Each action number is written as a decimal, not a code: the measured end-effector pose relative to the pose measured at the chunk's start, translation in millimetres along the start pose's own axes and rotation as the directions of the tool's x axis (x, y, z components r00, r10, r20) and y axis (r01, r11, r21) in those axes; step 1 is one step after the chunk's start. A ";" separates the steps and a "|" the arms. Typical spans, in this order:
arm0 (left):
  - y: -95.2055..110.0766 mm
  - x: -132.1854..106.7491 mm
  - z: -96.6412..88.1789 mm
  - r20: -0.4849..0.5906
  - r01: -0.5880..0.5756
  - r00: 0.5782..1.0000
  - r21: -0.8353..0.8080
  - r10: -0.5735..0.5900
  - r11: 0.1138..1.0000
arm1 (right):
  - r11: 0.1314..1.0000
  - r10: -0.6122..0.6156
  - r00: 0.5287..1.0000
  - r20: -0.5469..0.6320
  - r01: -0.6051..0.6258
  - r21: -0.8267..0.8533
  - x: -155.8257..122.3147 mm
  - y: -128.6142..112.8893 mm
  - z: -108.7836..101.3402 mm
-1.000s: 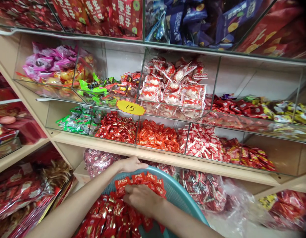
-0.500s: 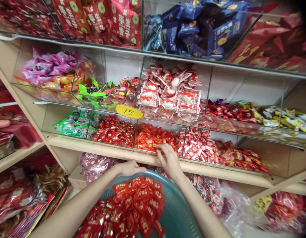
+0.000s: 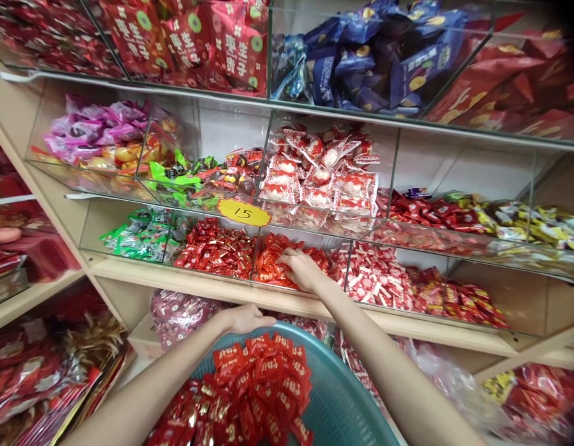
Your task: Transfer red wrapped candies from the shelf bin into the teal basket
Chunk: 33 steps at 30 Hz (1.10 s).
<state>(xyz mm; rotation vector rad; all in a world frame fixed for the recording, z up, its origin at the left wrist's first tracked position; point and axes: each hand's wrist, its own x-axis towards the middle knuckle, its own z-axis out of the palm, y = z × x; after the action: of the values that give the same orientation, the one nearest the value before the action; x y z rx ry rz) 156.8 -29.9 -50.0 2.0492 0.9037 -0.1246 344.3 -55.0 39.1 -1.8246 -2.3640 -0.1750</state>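
My left hand (image 3: 244, 319) grips the far rim of a teal plastic basket (image 3: 347, 402) that is heaped with red candy packets (image 3: 259, 384). My right hand (image 3: 301, 267) reaches into a glass shelf bin (image 3: 272, 282) of orange-red candies (image 3: 277, 257), fingers curled down into the pile; whether they hold any packets is hidden. The basket sits just below the wooden shelf edge (image 3: 212, 285).
Glass bins hold green (image 3: 138, 232), dark red (image 3: 215, 248), red-and-white (image 3: 377, 272) and other candies. A yellow price tag marked 15 (image 3: 243, 213) hangs on the glass. Higher bins hold pink, white and blue packs. Bagged goods fill the lower shelves left and right.
My right hand left the candies in the basket, rose to the shelf and now lies in the orange-red candy bin. My left hand stayed on the basket rim.
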 end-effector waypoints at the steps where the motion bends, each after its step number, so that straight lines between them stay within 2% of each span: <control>1: -0.6 0.1 0.3 -0.002 -0.009 1.000 -0.001 0.009 1.000 | 1.000 -0.010 1.000 0.018 0.010 -0.004 2.3 -1.3 0.7; 6: -3.2 0.8 2.9 -0.005 -0.050 0.999 -0.027 0.050 0.998 | 1.000 0.007 0.998 0.063 -0.006 -0.018 5.0 -3.3 6.1; 11: -3.3 0.2 3.8 -0.013 -0.061 0.998 -0.043 0.061 0.997 | 1.000 0.031 0.999 0.023 -0.031 0.003 2.8 0.4 9.6; 13: -3.8 -0.1 3.0 -0.029 -0.045 0.999 -0.034 0.044 0.998 | 0.998 0.017 0.999 -0.045 -0.014 0.060 -0.3 1.4 7.6; 15: -4.7 -0.2 2.2 -0.035 -0.042 0.999 -0.026 0.041 0.999 | 0.987 -0.001 0.987 -0.161 0.027 0.158 -7.1 -0.2 2.8; 18: -5.7 -0.1 2.0 -0.024 -0.055 0.998 -0.029 0.054 0.998 | 0.914 0.046 0.942 -0.332 0.094 0.394 -26.4 -11.5 -6.2; 20: -6.1 0.5 2.5 -0.005 -0.057 0.998 -0.059 0.057 0.997 | 0.792 0.149 0.923 -0.355 0.104 0.602 -44.3 -25.5 -8.5; 21: -6.4 1.0 2.9 0.001 -0.061 0.998 -0.085 0.062 0.995 | 0.697 0.203 0.925 -0.322 0.094 0.711 -53.8 -33.9 -7.5; 22: -6.9 1.6 3.4 0.002 -0.073 0.997 -0.113 0.074 0.991 | 0.574 0.252 0.932 -0.262 0.074 0.816 -63.3 -42.6 -4.8; 24: -8.8 3.0 4.8 -0.003 -0.104 0.995 -0.161 0.104 0.982 | 0.287 0.276 0.960 -0.050 -0.033 0.957 -80.3 -59.1 5.1; 26: -11.1 4.2 6.8 -0.009 -0.118 0.993 -0.190 0.118 0.975 | 0.049 0.224 0.965 0.139 -0.153 0.987 -92.7 -71.5 18.6; 27: -12.1 4.5 8.0 -0.011 -0.119 0.993 -0.197 0.119 0.973 | -0.037 0.205 0.959 0.198 -0.195 0.980 -96.7 -75.6 25.6; 30: -11.4 3.4 10.8 -0.076 -0.136 0.989 -0.202 0.123 0.970 | -0.235 0.243 0.927 0.286 -0.230 0.944 -101.0 -79.1 42.1; 33: -3.1 -3.1 8.9 -0.175 -0.188 0.973 -0.229 0.150 0.955 | -0.388 0.314 0.878 0.361 -0.228 0.893 -99.8 -74.1 49.6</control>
<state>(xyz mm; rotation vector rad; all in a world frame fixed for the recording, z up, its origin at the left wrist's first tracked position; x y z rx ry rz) 154.6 -37.2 -56.4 1.9129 0.7899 0.2334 295.1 -159.5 -28.6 -1.1027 -0.7788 1.4064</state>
